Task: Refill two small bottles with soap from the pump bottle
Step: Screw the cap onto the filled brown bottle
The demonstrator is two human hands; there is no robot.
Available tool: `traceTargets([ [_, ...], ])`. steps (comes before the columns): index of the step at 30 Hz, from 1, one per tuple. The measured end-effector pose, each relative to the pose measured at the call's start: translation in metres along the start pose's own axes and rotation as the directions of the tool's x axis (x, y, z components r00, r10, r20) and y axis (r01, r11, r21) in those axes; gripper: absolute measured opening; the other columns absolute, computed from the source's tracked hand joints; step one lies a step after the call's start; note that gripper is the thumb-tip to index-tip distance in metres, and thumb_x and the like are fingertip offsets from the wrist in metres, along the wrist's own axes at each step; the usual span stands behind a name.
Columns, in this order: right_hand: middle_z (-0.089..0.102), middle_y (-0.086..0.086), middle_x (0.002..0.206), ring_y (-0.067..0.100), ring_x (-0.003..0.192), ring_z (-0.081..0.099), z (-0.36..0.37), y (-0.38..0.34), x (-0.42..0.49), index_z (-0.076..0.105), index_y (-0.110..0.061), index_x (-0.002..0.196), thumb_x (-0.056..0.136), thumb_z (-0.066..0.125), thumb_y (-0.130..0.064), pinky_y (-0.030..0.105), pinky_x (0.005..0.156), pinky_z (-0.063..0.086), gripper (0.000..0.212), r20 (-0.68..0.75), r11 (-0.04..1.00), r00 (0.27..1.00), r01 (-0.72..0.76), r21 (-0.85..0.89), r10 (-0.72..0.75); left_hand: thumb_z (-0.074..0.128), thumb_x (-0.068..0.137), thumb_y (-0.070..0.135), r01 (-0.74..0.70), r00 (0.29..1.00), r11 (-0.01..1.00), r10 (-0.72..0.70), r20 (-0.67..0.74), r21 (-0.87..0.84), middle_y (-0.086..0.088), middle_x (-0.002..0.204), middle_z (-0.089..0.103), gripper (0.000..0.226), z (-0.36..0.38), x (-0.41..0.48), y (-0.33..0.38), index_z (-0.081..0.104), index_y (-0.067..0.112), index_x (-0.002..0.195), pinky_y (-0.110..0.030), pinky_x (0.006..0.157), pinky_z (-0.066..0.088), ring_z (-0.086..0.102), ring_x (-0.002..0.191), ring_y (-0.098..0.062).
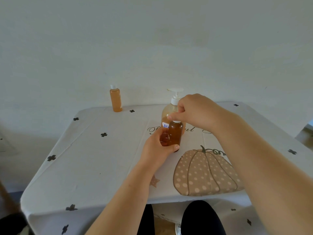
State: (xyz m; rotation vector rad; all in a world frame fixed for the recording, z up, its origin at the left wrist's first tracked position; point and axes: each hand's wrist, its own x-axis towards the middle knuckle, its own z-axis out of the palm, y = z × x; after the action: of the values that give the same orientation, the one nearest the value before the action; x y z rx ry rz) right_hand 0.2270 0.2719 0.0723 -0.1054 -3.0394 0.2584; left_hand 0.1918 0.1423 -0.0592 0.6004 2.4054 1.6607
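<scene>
A small amber bottle (pixel 175 133) full of orange soap stands on the table near its middle. My left hand (pixel 159 148) grips its body from the left. My right hand (pixel 194 112) pinches the white cap on its top from above. Directly behind it stands the clear pump bottle (pixel 169 112) with a white pump head, partly hidden by my right hand. A second small bottle (pixel 116 99), orange with a white cap, stands upright at the table's far left edge, well apart from both hands.
The table wears a white cloth (pixel 84 158) with black clover marks and a dotted pumpkin print (pixel 203 173) at the near right. A plain wall rises right behind the table. My knees show below the front edge.
</scene>
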Motion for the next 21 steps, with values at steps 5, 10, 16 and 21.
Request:
traceTargets([
  [5,0.048,-0.003,0.065,0.011,0.056,0.043,0.005,0.0,-0.001,0.051,-0.016,0.068,0.098,0.05,-0.055,0.027,0.053,0.028,0.048,-0.004,0.999,1.0,-0.026,0.023,0.026,0.08,0.079,0.024,-0.005,1.0,1.0,0.005,0.008,0.007,0.025,0.095,0.056,0.047,0.0,-0.001,0.001,0.047,0.038,0.11,-0.005,0.064,0.038,0.057,0.084,0.008],
  [10,0.067,-0.011,0.097,0.005,0.085,0.064,-0.007,0.003,-0.011,0.073,-0.031,0.104,0.096,0.061,-0.024,0.015,0.065,0.041,0.017,0.051,0.98,0.994,0.082,0.179,-0.093,0.081,0.077,0.023,0.002,1.0,1.0,-0.002,0.0,-0.008,0.024,0.097,0.058,0.047,0.0,0.0,0.0,0.051,0.036,0.112,-0.007,0.066,0.038,0.06,0.087,0.005],
  [16,0.062,0.002,0.075,0.018,0.066,0.056,0.011,0.001,-0.003,0.059,-0.01,0.077,0.096,0.056,-0.052,0.031,0.059,0.039,0.046,-0.071,0.997,0.997,-0.03,0.077,0.036,0.08,0.078,0.024,0.003,1.0,1.0,-0.003,-0.003,0.003,0.024,0.096,0.057,0.048,0.0,-0.002,0.002,0.051,0.034,0.113,-0.008,0.066,0.038,0.059,0.086,0.007],
  [21,0.063,-0.012,0.102,0.008,0.091,0.061,-0.002,0.009,-0.011,0.068,-0.033,0.114,0.1,0.055,-0.032,0.017,0.067,0.042,0.018,0.082,0.975,0.996,0.016,0.222,-0.036,0.08,0.078,0.024,0.002,1.0,1.0,-0.002,-0.001,0.006,0.022,0.097,0.058,0.048,0.0,-0.001,0.001,0.052,0.034,0.115,-0.008,0.067,0.039,0.059,0.086,0.006],
])
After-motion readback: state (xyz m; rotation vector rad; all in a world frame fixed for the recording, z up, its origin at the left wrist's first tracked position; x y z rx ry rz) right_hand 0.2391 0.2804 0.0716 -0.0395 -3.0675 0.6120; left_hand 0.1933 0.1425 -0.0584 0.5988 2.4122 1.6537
